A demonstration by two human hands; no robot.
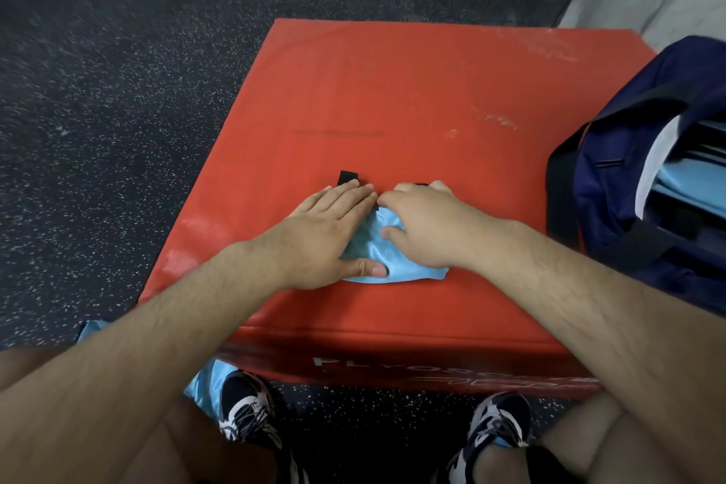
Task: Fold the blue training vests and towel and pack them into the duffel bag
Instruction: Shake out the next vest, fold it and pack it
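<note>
Lower centre: left hand [328, 238] flat, fingers straight, pressing vest [398, 267]; right hand [426, 226] fingers curled, gripping its top edge.

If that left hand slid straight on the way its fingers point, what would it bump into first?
Probably the right hand: its fingertips lie just ahead of the left hand, on the folded blue vest. They look nearly touching.

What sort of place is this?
Probably a gym or training room. The floor is speckled black rubber flooring, the work surface is a red padded plyo box with partial "PLYO" lettering on its side, and a shiny blue training vest lies near a navy duffel bag.
</note>
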